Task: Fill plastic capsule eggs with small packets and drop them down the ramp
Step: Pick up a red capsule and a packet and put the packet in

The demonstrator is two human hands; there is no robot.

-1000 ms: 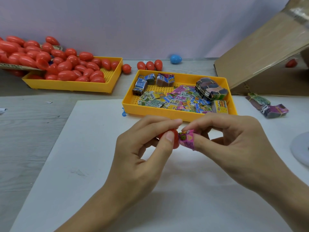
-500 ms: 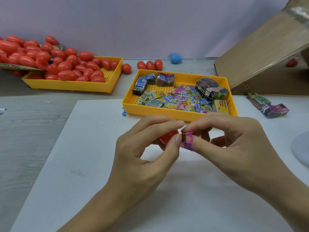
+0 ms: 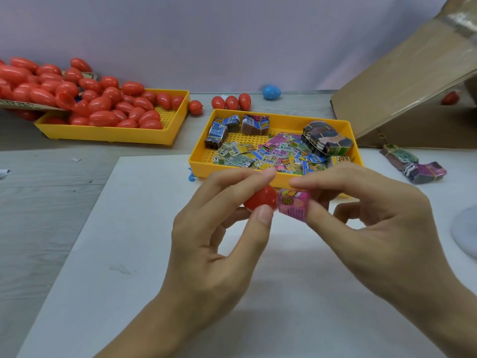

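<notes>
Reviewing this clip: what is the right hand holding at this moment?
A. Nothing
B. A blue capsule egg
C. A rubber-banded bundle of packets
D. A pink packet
D. The right hand pinches a pink packet between thumb and forefinger, right beside the red capsule half held in the left hand's grip; the blue egg lies far back on the table.

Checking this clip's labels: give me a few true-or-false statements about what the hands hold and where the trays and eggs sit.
1. The left hand holds a red capsule piece. True.
2. The right hand pinches a blue packet. False: the packet is pink.
3. The packet tray lies nearer the person than the egg tray. True.
4. The blue egg lies in the egg tray. False: it lies on the table by the wall.
5. The cardboard ramp stands at the left. False: at the right.
</notes>
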